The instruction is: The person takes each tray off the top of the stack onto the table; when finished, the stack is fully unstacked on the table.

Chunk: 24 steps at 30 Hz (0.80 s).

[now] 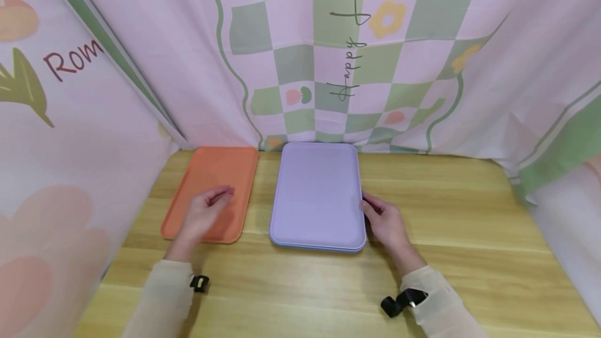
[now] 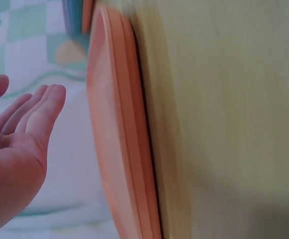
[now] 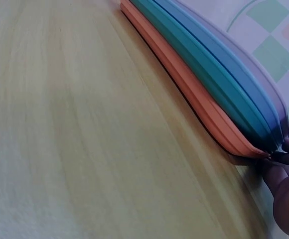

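A stack of trays sits in the middle of the table, with a purple tray on top. In the right wrist view, a blue tray, a teal tray and an orange tray show beneath it. My right hand holds the stack's right edge, thumb at the rim; where its other fingertips end is partly hidden. To the left lies a separate orange tray. Over it hovers my left hand, holding nothing, its fingers extended in the left wrist view.
The wooden table carries both the stack and the single tray, with a gap between them. A patterned curtain hangs right behind the table's back edge, and another curtain runs along the left side.
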Each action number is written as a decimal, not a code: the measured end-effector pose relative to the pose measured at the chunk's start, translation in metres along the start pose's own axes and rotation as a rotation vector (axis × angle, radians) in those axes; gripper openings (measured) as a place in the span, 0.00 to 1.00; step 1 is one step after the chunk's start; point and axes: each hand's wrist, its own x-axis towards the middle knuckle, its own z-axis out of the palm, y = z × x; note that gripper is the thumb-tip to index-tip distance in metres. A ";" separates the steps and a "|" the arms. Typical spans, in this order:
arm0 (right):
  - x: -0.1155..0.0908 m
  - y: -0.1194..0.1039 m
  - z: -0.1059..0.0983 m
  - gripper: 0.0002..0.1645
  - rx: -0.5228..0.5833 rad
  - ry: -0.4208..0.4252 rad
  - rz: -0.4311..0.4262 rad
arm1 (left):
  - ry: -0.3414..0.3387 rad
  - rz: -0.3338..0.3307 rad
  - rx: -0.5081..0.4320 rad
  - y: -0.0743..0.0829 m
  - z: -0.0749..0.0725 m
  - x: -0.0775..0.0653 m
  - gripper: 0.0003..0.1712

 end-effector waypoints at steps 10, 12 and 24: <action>-0.003 -0.005 -0.003 0.28 0.008 -0.028 0.024 | -0.111 0.009 0.039 0.003 0.045 0.003 0.25; -0.003 -0.005 -0.004 0.28 0.010 -0.027 0.022 | -0.154 -0.002 0.025 0.003 0.053 0.003 0.25; -0.006 -0.005 -0.003 0.27 0.033 -0.017 0.003 | -0.193 -0.004 0.029 0.003 0.083 0.006 0.26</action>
